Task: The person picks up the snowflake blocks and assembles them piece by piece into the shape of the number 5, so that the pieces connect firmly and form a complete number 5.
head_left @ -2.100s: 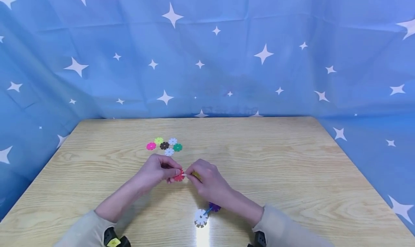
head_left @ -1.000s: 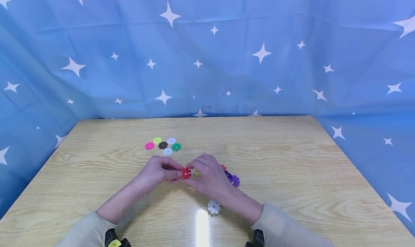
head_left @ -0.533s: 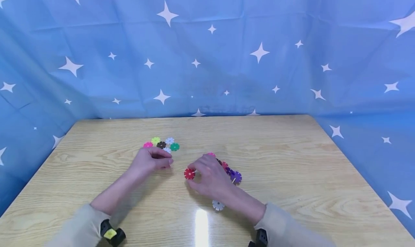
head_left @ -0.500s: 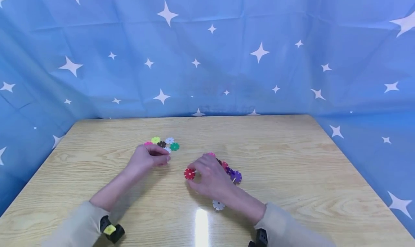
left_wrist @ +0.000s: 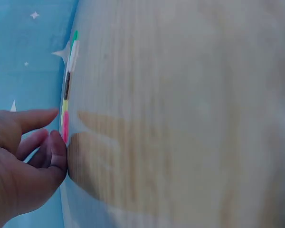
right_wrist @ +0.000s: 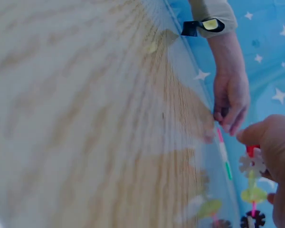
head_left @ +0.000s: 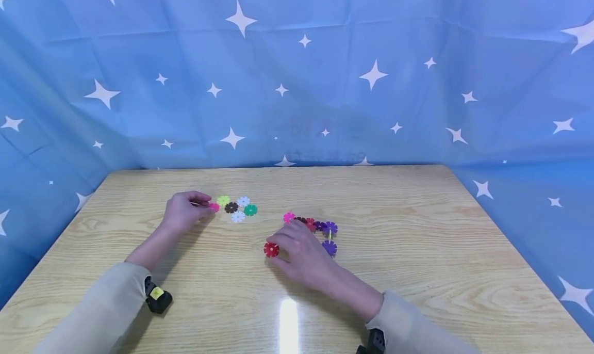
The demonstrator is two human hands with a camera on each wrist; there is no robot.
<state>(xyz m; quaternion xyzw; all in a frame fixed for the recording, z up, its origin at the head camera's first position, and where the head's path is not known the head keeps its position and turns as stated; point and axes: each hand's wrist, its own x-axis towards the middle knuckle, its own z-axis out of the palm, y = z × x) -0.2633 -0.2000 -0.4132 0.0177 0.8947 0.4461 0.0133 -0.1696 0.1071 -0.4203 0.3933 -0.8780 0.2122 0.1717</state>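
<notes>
My right hand (head_left: pixel 299 253) pinches one end of a chain of interlocked snowflake discs, with a red disc (head_left: pixel 271 249) showing left of the fingertips. From behind that hand the chain runs on through a pink disc (head_left: pixel 289 218), a red disc (head_left: pixel 310 224) and purple discs (head_left: pixel 330 247). White (right_wrist: pixel 252 161), yellow (right_wrist: pixel 253 194) and black links (right_wrist: pixel 256 219) show in the right wrist view. My left hand (head_left: pixel 185 209) reaches to a loose pink disc (head_left: pixel 214 207). Its thumb and fingers stand apart beside the disc's edge in the left wrist view.
Loose snowflake discs lie flat beside the pink one: yellow-green (head_left: pixel 223 200), black (head_left: pixel 231 207), green (head_left: pixel 250 210) and two white ones (head_left: pixel 238 216). They rest on a wooden table (head_left: pixel 417 271). A blue star-patterned cloth (head_left: pixel 297 85) hangs behind it.
The left hand has let go of the red disc and moved left and away to the loose pink disc. The chain's far part has swung out beyond the right hand; its white disc is hidden now.
</notes>
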